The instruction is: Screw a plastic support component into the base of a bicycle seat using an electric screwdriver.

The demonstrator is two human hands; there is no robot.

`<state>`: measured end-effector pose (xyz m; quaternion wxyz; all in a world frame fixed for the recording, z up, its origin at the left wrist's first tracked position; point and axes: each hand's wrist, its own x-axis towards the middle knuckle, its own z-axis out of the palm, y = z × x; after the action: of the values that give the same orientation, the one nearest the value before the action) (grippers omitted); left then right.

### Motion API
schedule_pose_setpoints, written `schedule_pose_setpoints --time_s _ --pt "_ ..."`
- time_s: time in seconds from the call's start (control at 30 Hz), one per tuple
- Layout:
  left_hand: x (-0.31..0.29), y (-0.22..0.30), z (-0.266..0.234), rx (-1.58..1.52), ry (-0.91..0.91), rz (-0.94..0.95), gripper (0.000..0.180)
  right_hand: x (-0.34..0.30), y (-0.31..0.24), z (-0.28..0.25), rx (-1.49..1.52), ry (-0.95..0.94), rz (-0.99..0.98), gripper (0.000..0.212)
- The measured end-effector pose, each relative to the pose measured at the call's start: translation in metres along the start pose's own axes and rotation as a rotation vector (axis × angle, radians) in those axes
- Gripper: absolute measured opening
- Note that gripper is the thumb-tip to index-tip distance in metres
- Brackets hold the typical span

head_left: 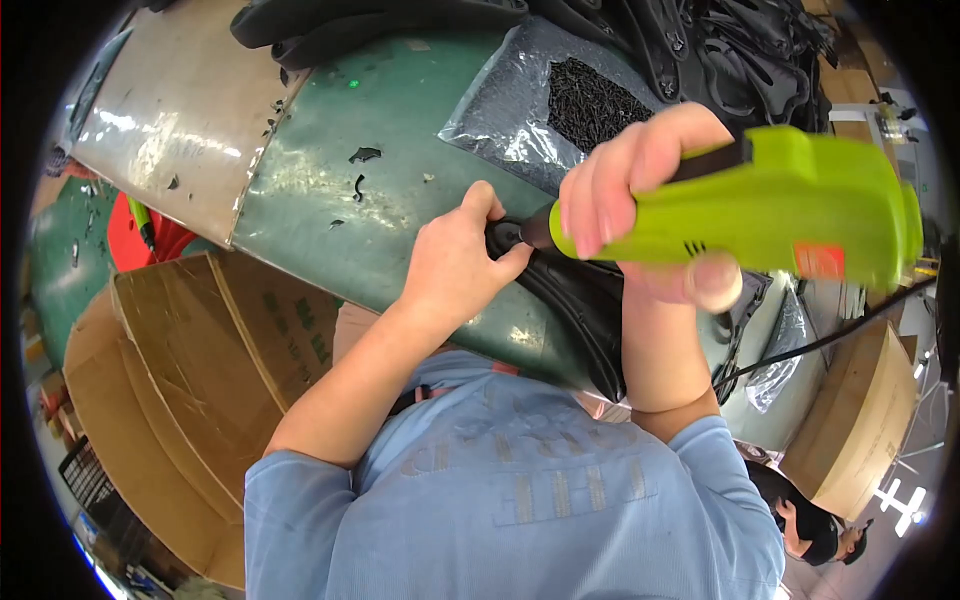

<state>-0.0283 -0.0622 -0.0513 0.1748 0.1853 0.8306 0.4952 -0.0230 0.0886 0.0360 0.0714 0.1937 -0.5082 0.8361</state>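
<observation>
My right hand is wrapped round a lime-green power screwdriver, which lies nearly level with its back end to the right. Its dark nose meets the near-left end of a long black rubbery moulded part. That same end is gripped by my left hand, thumb and fingers on either side of the driver's nose. From there the part runs across the green tabletop toward my body. The driver's tip and any screw under it are hidden.
A clear plastic bag with many small black screws lies beyond my hands. Black moulded parts are heaped behind it. Cardboard boxes stand at both sides. A black cord trails right. Another person is at lower right.
</observation>
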Motion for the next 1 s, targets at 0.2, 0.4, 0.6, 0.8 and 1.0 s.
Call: schedule_pose_setpoints --time_s 0.2,0.4,0.6,0.8,1.0 --pt "0.002 -0.002 0.002 -0.023 0.015 -0.026 0.035 0.002 0.011 0.005 0.030 0.042 0.076 0.058" --pt "0.001 0.002 -0.002 0.004 0.002 0.029 0.029 0.000 0.009 0.008 -0.078 0.080 0.146 0.060" --pt "0.000 0.010 -0.006 0.144 -0.043 0.058 0.025 -0.006 0.008 0.008 -0.208 0.046 0.031 0.059" --pt "-0.002 0.008 -0.004 0.070 -0.027 0.008 0.028 -0.004 -0.012 -0.009 0.086 -0.150 -0.064 0.049" --pt "-0.005 0.014 -0.011 0.215 -0.098 -0.049 0.032 0.001 -0.079 -0.048 0.076 -0.458 -0.313 0.047"
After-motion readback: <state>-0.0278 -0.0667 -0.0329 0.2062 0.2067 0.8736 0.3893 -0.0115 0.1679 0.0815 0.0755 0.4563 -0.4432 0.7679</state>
